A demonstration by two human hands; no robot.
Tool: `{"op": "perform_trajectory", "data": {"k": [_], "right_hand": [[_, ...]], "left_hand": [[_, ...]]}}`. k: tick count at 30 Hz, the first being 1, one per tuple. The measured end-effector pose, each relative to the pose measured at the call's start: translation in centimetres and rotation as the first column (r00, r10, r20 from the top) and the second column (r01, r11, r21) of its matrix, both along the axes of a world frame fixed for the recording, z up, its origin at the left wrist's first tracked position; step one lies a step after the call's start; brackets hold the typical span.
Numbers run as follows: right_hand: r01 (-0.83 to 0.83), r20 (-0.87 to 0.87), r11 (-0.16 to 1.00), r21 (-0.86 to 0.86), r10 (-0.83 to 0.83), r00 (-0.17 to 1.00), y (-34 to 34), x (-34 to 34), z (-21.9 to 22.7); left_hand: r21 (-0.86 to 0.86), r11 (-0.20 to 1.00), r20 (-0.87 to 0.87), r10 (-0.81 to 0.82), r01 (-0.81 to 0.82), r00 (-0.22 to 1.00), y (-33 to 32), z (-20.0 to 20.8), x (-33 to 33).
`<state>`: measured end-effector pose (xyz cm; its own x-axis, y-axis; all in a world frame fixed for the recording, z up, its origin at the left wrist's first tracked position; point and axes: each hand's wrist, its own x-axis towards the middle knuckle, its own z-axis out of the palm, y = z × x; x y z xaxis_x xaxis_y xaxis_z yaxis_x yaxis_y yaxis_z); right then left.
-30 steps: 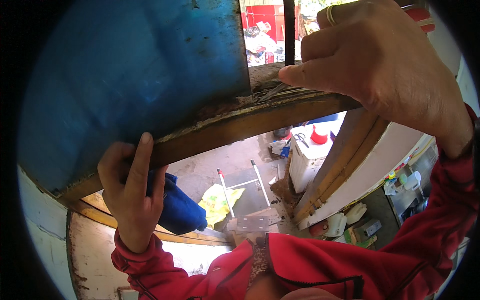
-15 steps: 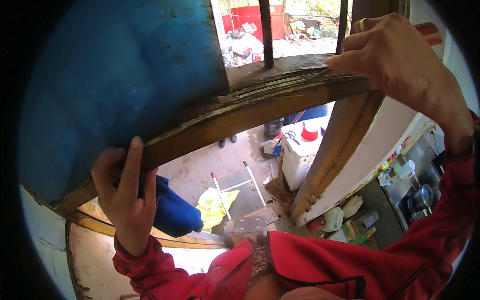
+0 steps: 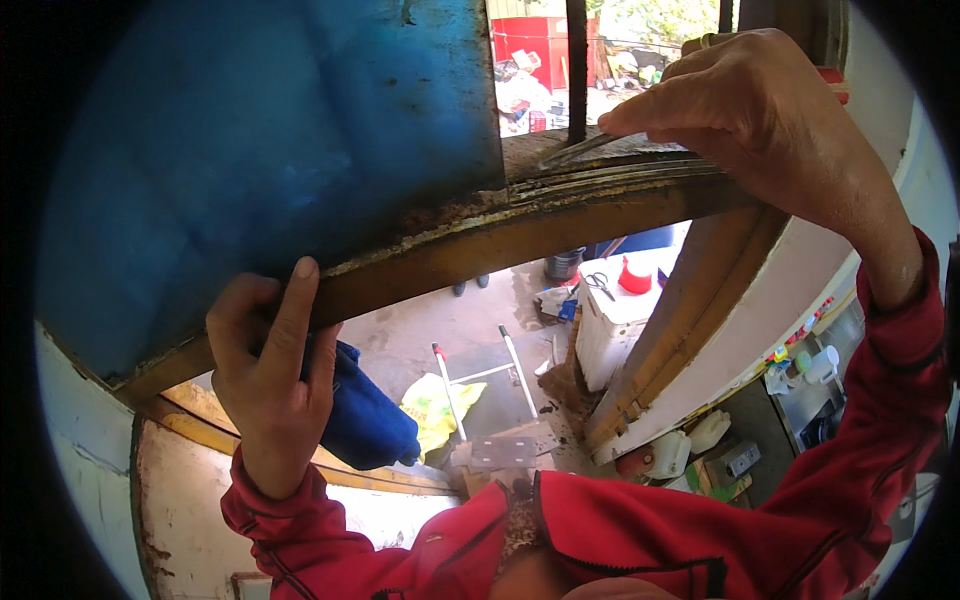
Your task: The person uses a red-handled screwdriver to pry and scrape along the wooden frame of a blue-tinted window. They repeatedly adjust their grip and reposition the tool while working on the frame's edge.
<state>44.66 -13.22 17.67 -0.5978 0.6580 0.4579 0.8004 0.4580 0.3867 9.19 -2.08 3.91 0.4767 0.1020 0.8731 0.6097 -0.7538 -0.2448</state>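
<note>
A worn brown wooden crossbar runs across the view below a blue panel. My left hand grips the crossbar at its left part, with one finger stretched up onto the panel's lower edge. Dark blue fabric hangs just beyond this hand; whether the hand holds it, I cannot tell. Above the right part of the crossbar, my right hand pinches a thin, pointed, metal-looking tool. The tool's tip lies at the rough, grooved sill near the panel's right edge. The palm hides its other end.
Dark upright bars stand in the opening. Far below are a white-railed ladder, a yellow bag and a white cabinet bearing scissors and a red item. A wooden post descends at right, beside white jugs.
My right hand has moved left along the sill, and the thin tool now shows beyond its fingertips. The view has shifted slightly. My left hand keeps its hold on the crossbar.
</note>
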Motion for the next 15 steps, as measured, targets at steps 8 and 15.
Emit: {"op": "perform_trajectory", "data": {"k": [8,15], "right_hand": [[-0.199,-0.032,0.980,-0.017,0.198,0.980,2.2,-0.1,-0.4],[0.546,0.202,0.758,-0.356,-0.508,0.837,-0.4,-7.8,3.1]], "left_hand": [[0.012,1.000,0.007,-0.016,0.016,1.000,-0.1,0.1,0.5],[0.025,1.000,0.008,-0.016,0.016,1.000,0.1,0.1,0.4]]}}
